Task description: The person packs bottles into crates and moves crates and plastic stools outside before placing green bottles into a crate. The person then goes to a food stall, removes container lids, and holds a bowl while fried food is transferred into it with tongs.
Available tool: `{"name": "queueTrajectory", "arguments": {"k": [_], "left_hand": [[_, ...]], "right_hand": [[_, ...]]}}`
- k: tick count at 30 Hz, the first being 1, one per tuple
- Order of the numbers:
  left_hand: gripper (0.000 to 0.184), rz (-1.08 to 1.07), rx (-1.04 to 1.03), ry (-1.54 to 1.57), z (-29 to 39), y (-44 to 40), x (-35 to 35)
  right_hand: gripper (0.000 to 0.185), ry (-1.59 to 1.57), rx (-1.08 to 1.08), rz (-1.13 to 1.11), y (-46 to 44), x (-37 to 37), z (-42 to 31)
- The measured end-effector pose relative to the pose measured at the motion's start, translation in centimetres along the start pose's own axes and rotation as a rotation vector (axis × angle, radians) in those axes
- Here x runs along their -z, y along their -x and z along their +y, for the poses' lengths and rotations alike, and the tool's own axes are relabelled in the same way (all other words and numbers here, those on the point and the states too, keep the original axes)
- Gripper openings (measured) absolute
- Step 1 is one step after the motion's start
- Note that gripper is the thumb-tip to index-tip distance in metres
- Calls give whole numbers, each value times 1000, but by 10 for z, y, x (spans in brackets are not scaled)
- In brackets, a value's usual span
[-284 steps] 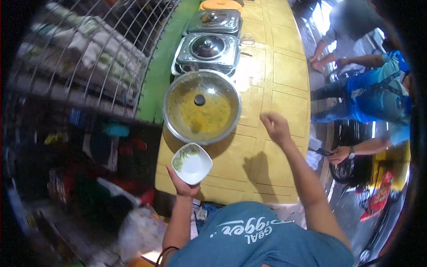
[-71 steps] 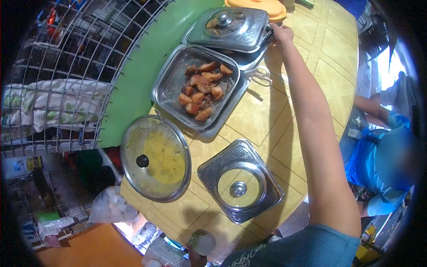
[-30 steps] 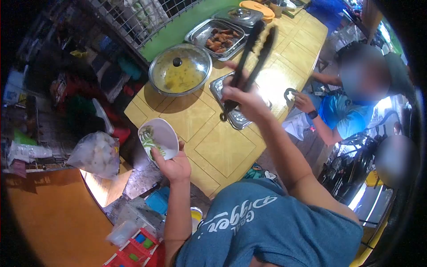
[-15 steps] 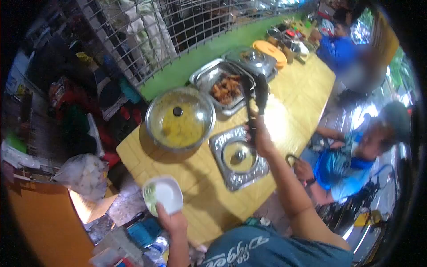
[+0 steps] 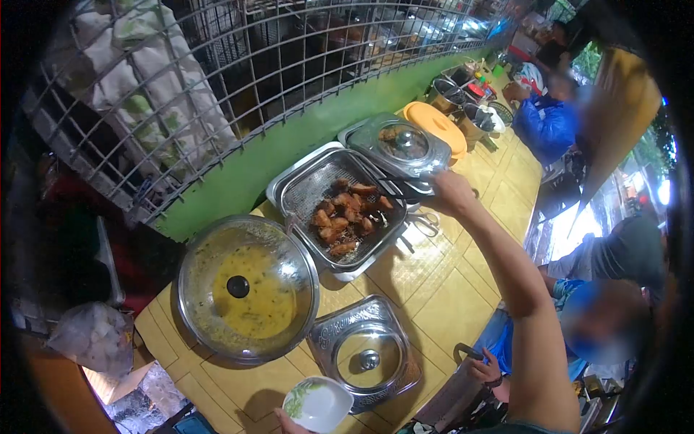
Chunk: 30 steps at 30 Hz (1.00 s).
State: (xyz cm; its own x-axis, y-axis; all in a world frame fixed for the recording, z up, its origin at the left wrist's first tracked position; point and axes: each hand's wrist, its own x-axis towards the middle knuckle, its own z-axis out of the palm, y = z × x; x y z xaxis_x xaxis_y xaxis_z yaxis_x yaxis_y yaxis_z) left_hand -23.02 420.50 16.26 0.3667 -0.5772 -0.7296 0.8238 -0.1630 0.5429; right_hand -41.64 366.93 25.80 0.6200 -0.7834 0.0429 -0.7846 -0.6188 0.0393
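Note:
My right hand (image 5: 454, 192) is closed around black tongs (image 5: 405, 189), whose ends reach over the right side of a metal tray (image 5: 283, 189). Browned fried meat pieces (image 5: 340, 226) lie in that tray, on a perforated base. Whether the tongs grip a piece, I cannot tell. At the bottom edge, my left hand (image 5: 289, 425) holds a small white bowl (image 5: 325, 409) by its rim; a green leaf pattern shows inside it. Only part of this hand is in view. The bowl is close to a silver chafing dish (image 5: 394, 318) with a round glass-topped lid.
A large pot (image 5: 189, 318) of yellow soup stands under a glass lid. Behind the tray are another covered dish (image 5: 376, 130) and an orange lid (image 5: 434, 130). Wire mesh (image 5: 289, 79) rises above the green ledge. Other people sit along the table's right side.
My right hand has brought the tongs down from above the table to the tray of fried meat. My left hand and the bowl have moved nearer the chafing dish. The view has shifted closer.

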Motion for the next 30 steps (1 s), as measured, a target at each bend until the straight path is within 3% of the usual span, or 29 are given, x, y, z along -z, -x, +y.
{"name": "queueTrajectory", "arguments": {"k": [4,5,6,8,9,14,17,20,24,26,28,30], "left_hand": [[94,-131,57,-232,32,-37,-57],[80,-270,8,-153,38,-47,-76],[67,-404,-41,-72,44,-56,-93],[76,-390,70,-74,43,-79,-118],[75,-412,64,-93,38,-92,-125],[70,-457,89,171,32,-131,-186],[70,-486,70,297,13,-153,-194],[67,-512,56,371,9,-153,-196],[68,-427,93,414,4,-152,-184],[72,-389,105,309,-3,-152,-173],[73,-369,134,293,-8,-148,-162],[77,-405,152,207,-9,-142,-156]], "right_hand": [[28,177,-18,-159,-47,-30,-18],[21,162,-14,-154,-54,-41,-18],[21,156,-8,-163,-57,-44,-19],[22,88,-142,-206,-52,-40,-22],[22,7,-79,-90,-38,-28,-25],[43,-189,22,-109,29,30,-53],[45,-258,199,-268,70,54,-75],[54,-161,228,-437,87,66,-98],[61,-110,215,-459,74,88,-104],[65,-246,110,-491,49,94,-91],[62,-161,213,-291,22,63,-80],[56,-31,135,-396,-8,34,-90]]}}
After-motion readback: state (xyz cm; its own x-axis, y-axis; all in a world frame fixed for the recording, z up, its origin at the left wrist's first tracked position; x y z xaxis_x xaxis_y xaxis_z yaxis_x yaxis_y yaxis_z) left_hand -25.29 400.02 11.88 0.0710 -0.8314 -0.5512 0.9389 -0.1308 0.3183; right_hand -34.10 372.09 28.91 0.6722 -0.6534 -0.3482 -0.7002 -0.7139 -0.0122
